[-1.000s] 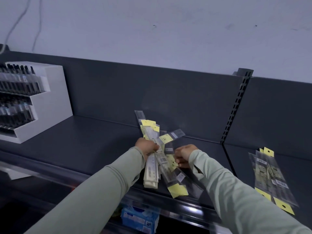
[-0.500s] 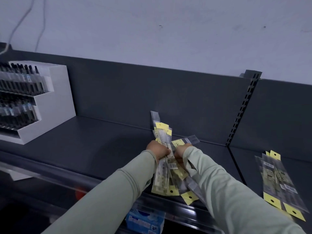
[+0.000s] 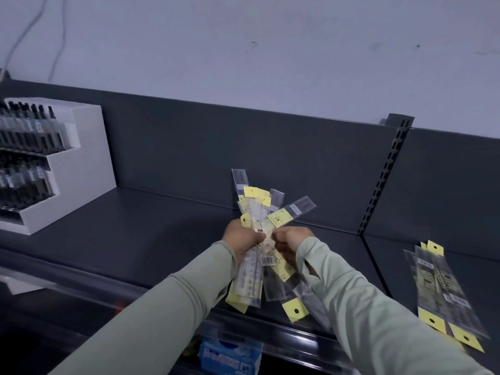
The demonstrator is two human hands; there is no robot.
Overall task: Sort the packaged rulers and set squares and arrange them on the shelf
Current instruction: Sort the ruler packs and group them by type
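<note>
A fanned bundle of packaged rulers [image 3: 259, 215], clear sleeves with yellow header cards, is held above the dark shelf [image 3: 140, 228]. My left hand [image 3: 240, 236] grips the bundle round its middle. My right hand [image 3: 290, 242] grips the same bundle from the right, fingers curled, close against the left hand. The sleeves' lower ends [image 3: 270, 288] hang between my wrists, one yellow card [image 3: 295, 310] near the shelf's front rail. A second pile of packaged rulers [image 3: 441, 290] lies flat on the right shelf section.
A white stepped display box [image 3: 81, 161] filled with dark pens stands at the shelf's left end. A slotted upright [image 3: 384, 174] divides the two shelf sections. A blue-and-white packet [image 3: 230, 357] sits on the level below the front rail [image 3: 270, 331].
My right hand has moved left and closed in on the bundle beside my left hand. The bundle has been gathered tighter and raised slightly.
</note>
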